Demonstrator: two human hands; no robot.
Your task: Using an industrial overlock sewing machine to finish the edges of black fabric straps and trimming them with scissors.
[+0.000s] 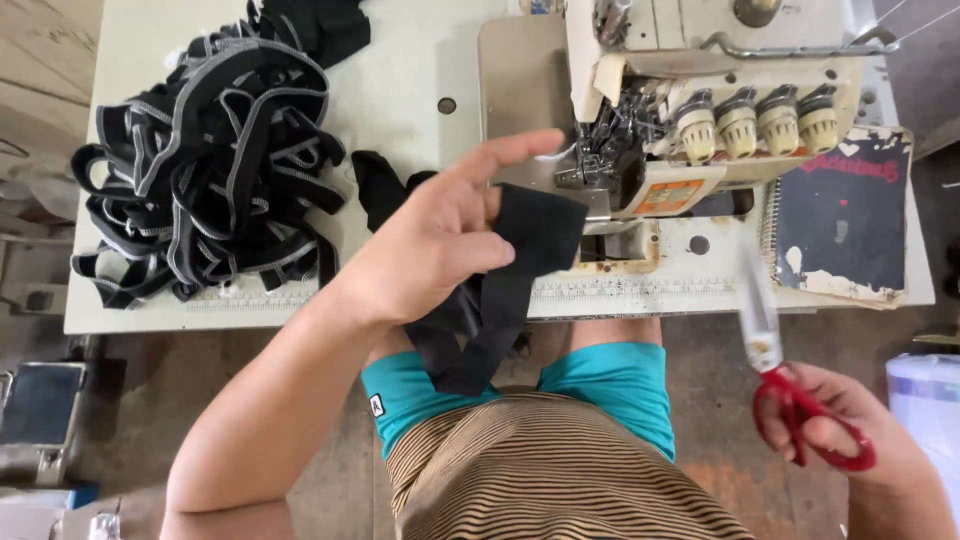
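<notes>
My left hand (440,240) holds a black fabric strip (520,260) in front of the presser foot of a cream overlock sewing machine (700,100). The strip hangs down from the hand toward my lap. My index finger points out toward the needle area. My right hand (840,430) is low at the right, off the table, gripping red-handled scissors (790,370) with the blades pointing up and blurred.
A heap of black strips with white stitched edges (210,170) lies on the left of the pale table (400,90). A worn dark notebook (840,220) lies at the right edge. Several thread tension knobs (760,125) line the machine front.
</notes>
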